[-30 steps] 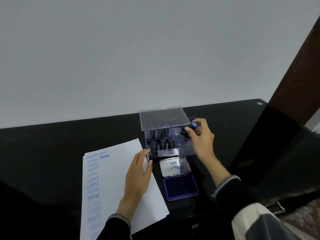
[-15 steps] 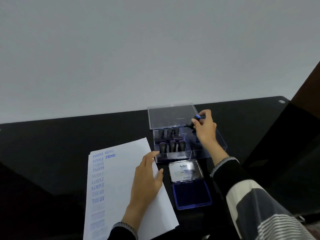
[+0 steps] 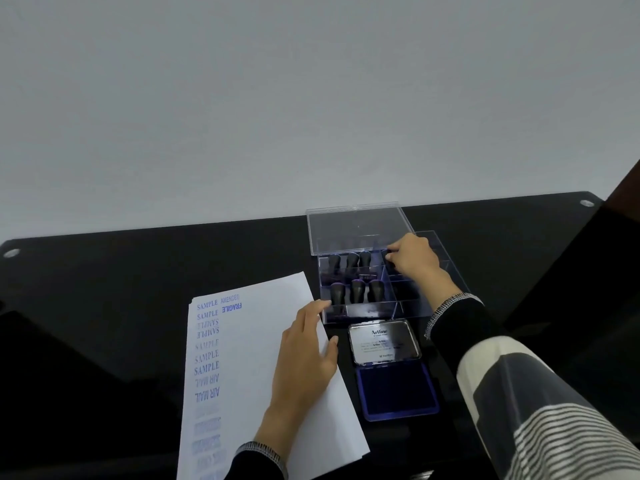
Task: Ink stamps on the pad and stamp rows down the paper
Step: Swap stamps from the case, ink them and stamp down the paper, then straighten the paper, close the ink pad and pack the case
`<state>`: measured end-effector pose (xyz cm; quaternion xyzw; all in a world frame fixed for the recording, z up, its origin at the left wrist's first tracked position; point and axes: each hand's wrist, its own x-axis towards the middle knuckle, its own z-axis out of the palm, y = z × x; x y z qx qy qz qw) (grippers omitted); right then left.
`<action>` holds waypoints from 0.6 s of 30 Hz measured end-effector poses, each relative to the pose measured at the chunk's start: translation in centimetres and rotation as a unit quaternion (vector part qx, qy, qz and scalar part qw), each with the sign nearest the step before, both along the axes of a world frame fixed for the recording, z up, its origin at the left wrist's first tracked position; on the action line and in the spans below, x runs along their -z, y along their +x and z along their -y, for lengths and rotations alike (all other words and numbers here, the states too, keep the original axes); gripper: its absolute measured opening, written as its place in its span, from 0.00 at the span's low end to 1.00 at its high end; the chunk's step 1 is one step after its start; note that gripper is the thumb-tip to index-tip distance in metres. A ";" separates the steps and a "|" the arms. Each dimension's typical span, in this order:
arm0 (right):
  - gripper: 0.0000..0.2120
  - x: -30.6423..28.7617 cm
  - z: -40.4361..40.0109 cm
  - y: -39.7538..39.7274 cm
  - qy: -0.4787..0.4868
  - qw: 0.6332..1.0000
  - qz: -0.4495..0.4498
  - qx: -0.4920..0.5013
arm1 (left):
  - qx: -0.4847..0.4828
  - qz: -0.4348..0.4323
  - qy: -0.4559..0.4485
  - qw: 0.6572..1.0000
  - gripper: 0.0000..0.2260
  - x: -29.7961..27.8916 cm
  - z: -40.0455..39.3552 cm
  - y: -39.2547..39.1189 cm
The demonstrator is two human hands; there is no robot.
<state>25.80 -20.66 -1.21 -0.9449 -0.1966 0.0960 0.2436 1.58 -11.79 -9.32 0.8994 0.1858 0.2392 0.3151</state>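
Note:
A white paper (image 3: 249,344) lies on the black table (image 3: 104,289), with blue stamped rows (SAMPLE, AIR MAIL, AMENDED, FRAGILE) down its left side. My left hand (image 3: 304,362) rests flat on its right part. Behind it stands a clear stamp box (image 3: 363,311) holding several black-handled stamps (image 3: 356,291) in two rows. My right hand (image 3: 414,261) is down inside the box's back right compartment, fingers curled round a dark stamp (image 3: 388,253) that is mostly hidden. The open blue ink pad (image 3: 396,393) sits in front of the box, its metal lid (image 3: 382,342) folded back.
The box's clear lid (image 3: 356,226) stands open at the back, against the pale wall. The table's right edge runs close to my striped right sleeve (image 3: 540,410). A dark brown upright (image 3: 627,188) shows at the far right.
My right hand has lowered the stamp from above the box down into the back right compartment. My left hand stays flat on the paper. The view has shifted slightly.

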 end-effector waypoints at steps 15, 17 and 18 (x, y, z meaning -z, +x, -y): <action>0.11 -0.4 1.9 -10.2 0.240 0.966 0.094 -0.008 | -0.011 0.042 -0.131 0.990 0.27 -0.8 0.3 -0.3; 0.11 -0.1 2.8 -13.2 0.277 0.957 0.090 -0.003 | -0.051 0.072 -0.157 0.984 0.21 -1.3 0.3 -0.4; 0.10 0.1 3.3 -14.9 0.289 0.953 0.091 0.000 | -0.078 0.085 -0.174 0.978 0.16 -1.7 0.1 -0.6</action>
